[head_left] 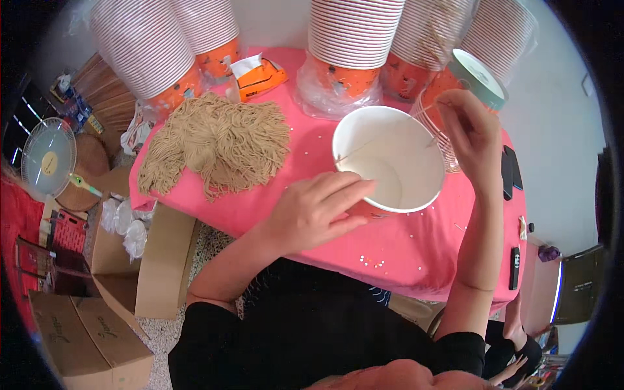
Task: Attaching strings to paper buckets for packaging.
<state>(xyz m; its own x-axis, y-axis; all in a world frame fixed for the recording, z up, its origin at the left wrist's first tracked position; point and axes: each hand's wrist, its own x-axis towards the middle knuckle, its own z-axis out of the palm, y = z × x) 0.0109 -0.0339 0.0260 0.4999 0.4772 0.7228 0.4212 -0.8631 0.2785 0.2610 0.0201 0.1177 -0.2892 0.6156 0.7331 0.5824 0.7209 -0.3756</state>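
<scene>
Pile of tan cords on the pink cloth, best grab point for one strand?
Take a loose end along the near fringe of the cord pile, pinching from the person's side. The middle is a tangled mound; strands fan out singly at the edges. Left hand is nearest.

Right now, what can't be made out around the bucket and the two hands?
Head view only:
- Paper bucket: outer wall and base, hidden by its rim and the left hand.
- Thin string across the rim: its ends, too fine, lost at the right hand fingers.
- Right grip: pinch hidden behind the fingers.
- Cup stacks: tops cut by the upper edge.
- Small beads on the pink cloth: too small.
</scene>
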